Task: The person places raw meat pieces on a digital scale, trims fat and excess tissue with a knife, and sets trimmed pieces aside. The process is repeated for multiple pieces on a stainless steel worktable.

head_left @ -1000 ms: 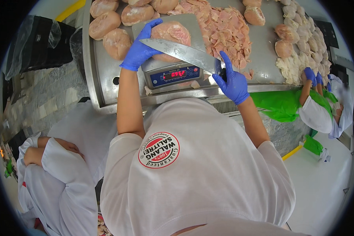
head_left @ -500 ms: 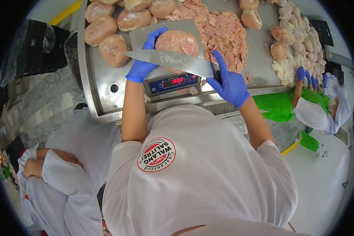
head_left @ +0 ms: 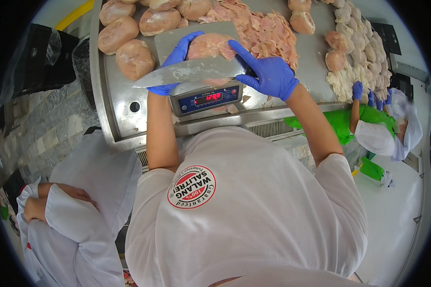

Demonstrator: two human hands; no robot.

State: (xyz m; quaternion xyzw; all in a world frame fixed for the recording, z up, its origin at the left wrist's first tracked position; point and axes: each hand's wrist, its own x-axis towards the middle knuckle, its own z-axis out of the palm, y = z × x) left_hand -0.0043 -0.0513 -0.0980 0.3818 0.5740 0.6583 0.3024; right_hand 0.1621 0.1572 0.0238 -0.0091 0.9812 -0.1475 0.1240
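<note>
A rounded lump of pink meat (head_left: 208, 45) sits on the flat pan of a digital scale (head_left: 210, 99). My left hand (head_left: 177, 57), in a blue glove, is curved round the left side of the lump. My right hand (head_left: 268, 74), also blue-gloved, grips a large knife (head_left: 191, 71) by its dark handle, mostly hidden in the palm. The right index finger reaches out to the right side of the meat. The broad blade lies level across the front of the lump, its tip pointing left past my left wrist and covering part of the left hand.
More rounded meat lumps (head_left: 135, 60) stand left of the scale on the steel table (head_left: 120, 103). A heap of thin meat slices (head_left: 273, 40) lies right and behind. Pale pieces (head_left: 364, 52) line the far right, near a co-worker's gloved hand (head_left: 357, 90). Another person (head_left: 76, 205) sits at lower left.
My right hand has moved left and its index finger now meets the meat. The blade has shifted left and levelled out. The red display on the scale has changed.
</note>
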